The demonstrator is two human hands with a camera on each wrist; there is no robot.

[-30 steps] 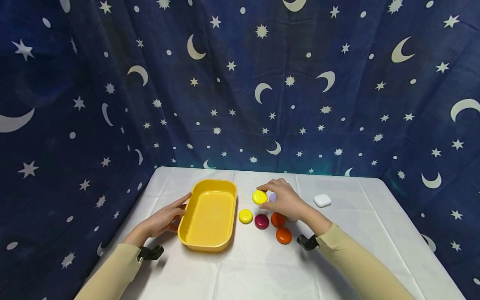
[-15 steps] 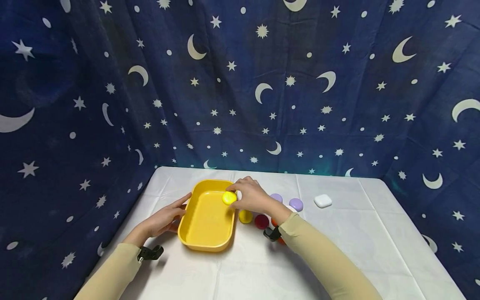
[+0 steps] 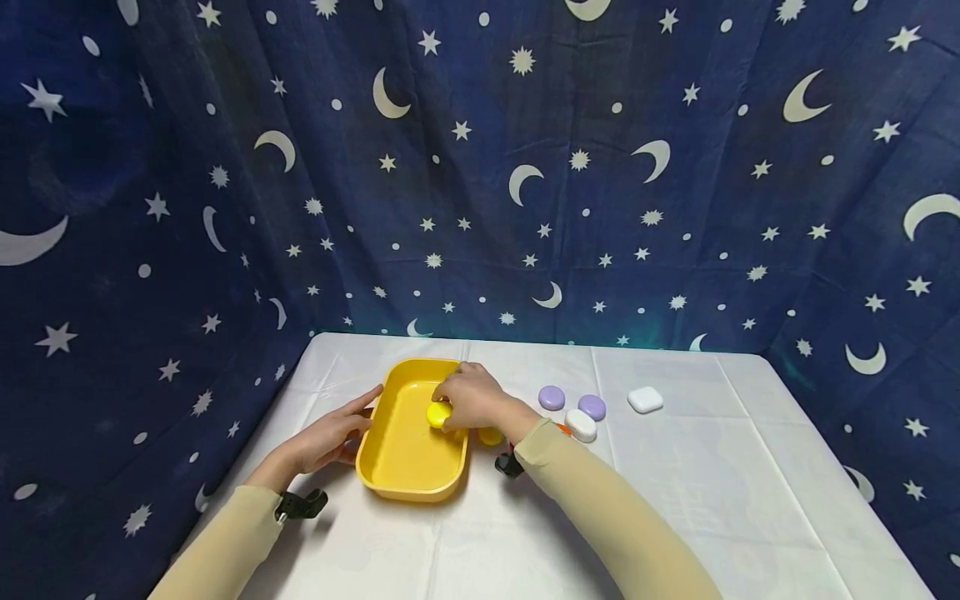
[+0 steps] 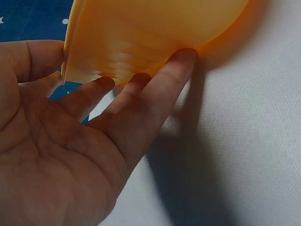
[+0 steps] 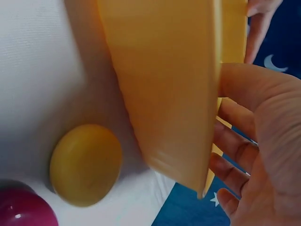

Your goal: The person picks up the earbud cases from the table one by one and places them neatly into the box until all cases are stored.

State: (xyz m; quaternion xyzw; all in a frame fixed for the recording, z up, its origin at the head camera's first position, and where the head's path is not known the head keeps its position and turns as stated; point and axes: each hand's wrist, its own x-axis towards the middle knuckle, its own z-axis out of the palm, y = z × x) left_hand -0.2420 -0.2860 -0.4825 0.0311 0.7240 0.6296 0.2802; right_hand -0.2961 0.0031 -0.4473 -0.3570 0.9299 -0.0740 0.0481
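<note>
A yellow tray [image 3: 403,460] sits on the white table. My right hand [image 3: 459,402] reaches over its right rim and pinches a yellow disc [image 3: 438,413] low inside the tray. In the right wrist view the tray wall [image 5: 164,94] hides that disc, and only my right hand's curled fingers [image 5: 235,146] show behind it. My left hand [image 3: 336,430] rests with straight fingers [image 4: 141,101] against the tray's outer left wall [image 4: 155,33].
A second yellow disc [image 3: 491,436] [image 5: 85,164] and a maroon one [image 5: 21,208] lie just right of the tray. Further right lie two purple discs [image 3: 551,397] [image 3: 592,407] and two white pieces [image 3: 581,425] [image 3: 645,400]. Starry blue cloth hangs around the table.
My right hand carried the yellow disc leftward from the cluster of discs, over the tray's rim and down inside it. The left hand stayed against the tray.
</note>
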